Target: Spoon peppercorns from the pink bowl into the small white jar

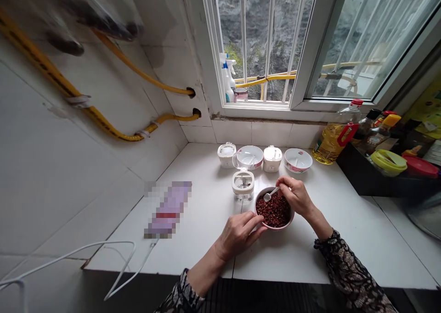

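Note:
A bowl [274,208] filled with dark red, peppercorn-like pieces stands on the white tiled counter. My left hand [239,232] grips the bowl's lower left rim, fingers on the edge. In my right hand [294,194] is a small white spoon [267,197], pinched by its handle, its scoop over the pieces at the bowl's upper left. Just left of the bowl sits a clear jar with a cream rim [243,184], a few dark bits visible inside. Behind are two white lidded jars [227,156] [272,159] and two white bowls [251,158] [298,160] with pink patterns.
An oil bottle [329,138] and a dark rack [361,170] with sauce bottles and lidded tubs stand at the right. A blurred-out purple device [169,209] with a white cable [132,253] lies at the left. The barred window [268,42] is behind the counter.

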A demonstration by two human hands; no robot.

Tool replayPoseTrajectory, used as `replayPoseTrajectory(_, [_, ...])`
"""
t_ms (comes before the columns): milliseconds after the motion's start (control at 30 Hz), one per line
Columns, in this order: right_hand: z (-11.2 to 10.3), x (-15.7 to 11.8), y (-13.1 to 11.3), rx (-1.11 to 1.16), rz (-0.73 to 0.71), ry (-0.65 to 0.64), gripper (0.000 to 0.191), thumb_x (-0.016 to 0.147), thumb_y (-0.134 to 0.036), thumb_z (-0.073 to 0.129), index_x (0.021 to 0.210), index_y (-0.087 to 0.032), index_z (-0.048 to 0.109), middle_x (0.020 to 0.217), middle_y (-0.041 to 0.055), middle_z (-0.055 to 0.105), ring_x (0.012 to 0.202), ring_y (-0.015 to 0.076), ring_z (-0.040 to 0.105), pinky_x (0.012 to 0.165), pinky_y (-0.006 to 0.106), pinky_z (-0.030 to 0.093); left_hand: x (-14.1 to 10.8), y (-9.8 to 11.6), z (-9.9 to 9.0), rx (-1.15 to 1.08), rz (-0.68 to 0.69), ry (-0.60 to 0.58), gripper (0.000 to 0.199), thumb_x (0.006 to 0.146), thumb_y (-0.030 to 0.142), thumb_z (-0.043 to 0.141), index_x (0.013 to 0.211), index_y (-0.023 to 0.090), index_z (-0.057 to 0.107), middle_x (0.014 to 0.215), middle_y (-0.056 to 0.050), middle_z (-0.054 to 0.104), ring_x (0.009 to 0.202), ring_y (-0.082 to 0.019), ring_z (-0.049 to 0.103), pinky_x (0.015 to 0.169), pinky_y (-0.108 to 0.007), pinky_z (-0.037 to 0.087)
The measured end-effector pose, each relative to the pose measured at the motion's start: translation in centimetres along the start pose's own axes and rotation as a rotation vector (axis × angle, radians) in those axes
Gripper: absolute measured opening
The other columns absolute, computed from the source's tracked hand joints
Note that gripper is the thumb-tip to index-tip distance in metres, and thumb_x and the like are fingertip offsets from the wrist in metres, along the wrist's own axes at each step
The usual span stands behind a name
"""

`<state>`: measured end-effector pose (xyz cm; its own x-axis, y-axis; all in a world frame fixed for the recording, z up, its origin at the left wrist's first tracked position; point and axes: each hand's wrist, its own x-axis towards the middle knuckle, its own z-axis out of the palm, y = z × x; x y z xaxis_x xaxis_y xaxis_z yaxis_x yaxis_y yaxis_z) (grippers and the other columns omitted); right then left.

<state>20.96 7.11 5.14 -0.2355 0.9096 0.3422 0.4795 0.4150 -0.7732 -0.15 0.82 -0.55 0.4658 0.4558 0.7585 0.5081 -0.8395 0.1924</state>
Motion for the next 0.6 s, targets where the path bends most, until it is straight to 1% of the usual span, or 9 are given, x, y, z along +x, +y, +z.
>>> replayPoseTrajectory(67, [-0.11,-0.04,0.42,0.097,0.09,0.015,0.016,0.084,-0.025,0.046,0.075,-0.022,0.058,0.055,-0.001,0.06,0.055,0.0173,0.056,0.06,0.029,0.043,-0.02,-0.04,0.02,0.005,0.003,0.007,0.014,0.1,0.026,0.05,0.105,0.015,0.058,0.077,-0.004,0.066,0.062,-0.013,0.062,0.055,-0.023,0.048])
replayPoseTrajectory(133, [-0.3,-0.05,0.72,0.156,0.129,0.015,0.015,0.082,-0.025,0.046,0.075,-0.022,0.058,0.054,-0.0013,0.06,0.054,0.017,0.057,0.059,0.029,0.044,-0.06,-0.09,0.05,0.008,0.006,0.014,0.014,0.1,0.027,0.051,0.104,0.015,0.058,0.077,-0.004,0.066,0.062,-0.013,0.062,0.055,-0.023,0.048])
replayPoseTrajectory(200, [-0.51,-0.05,0.76,0.155,0.109,0.0,0.015,0.082,-0.025,0.046,0.075,-0.021,0.058,0.054,-0.0015,0.061,0.054,0.0166,0.057,0.06,0.029,0.044,-0.1,-0.14,0.08,0.008,0.004,0.016,0.014,0.099,0.027,0.051,0.104,0.015,0.058,0.077,-0.004,0.066,0.062,-0.013,0.062,0.055,-0.022,0.048])
replayPoseTrajectory(333, [-0.66,-0.06,0.29,0.06,0.006,-0.016,0.016,0.082,-0.023,0.046,0.073,-0.021,0.059,0.056,-0.0018,0.06,0.055,0.0154,0.056,0.06,0.028,0.043,-0.11,-0.15,0.07,0.007,0.002,0.008,0.014,0.099,0.027,0.052,0.104,0.015,0.058,0.077,-0.004,0.066,0.063,-0.013,0.062,0.055,-0.022,0.048])
replayPoseTrajectory(400, [-0.59,-0.1,0.11,0.053,0.004,-0.013,0.016,0.081,-0.022,0.047,0.072,-0.021,0.059,0.054,-0.0021,0.059,0.054,0.0149,0.055,0.059,0.028,0.042,-0.08,-0.13,0.04,0.01,0.004,0.002,0.014,0.099,0.027,0.052,0.103,0.015,0.058,0.077,-0.004,0.066,0.063,-0.013,0.062,0.055,-0.023,0.048])
replayPoseTrajectory(467, [-0.55,-0.12,0.11,0.104,0.053,0.005,0.015,0.081,-0.023,0.047,0.073,-0.021,0.059,0.052,-0.0026,0.059,0.052,0.0148,0.055,0.057,0.027,0.043,-0.06,-0.13,0.03,0.011,0.008,0.005,0.015,0.099,0.027,0.051,0.104,0.015,0.058,0.076,-0.004,0.066,0.062,-0.013,0.062,0.055,-0.023,0.048])
replayPoseTrajectory(600, [-0.65,-0.04,0.54,0.234,0.154,0.089,0.014,0.079,-0.026,0.049,0.073,-0.02,0.06,0.05,-0.0025,0.059,0.05,0.0148,0.055,0.056,0.027,0.044,-0.11,-0.11,0.04,0.015,0.003,0.017,0.016,0.101,0.029,0.049,0.104,0.015,0.058,0.075,-0.003,0.065,0.06,-0.013,0.061,0.054,-0.023,0.047])
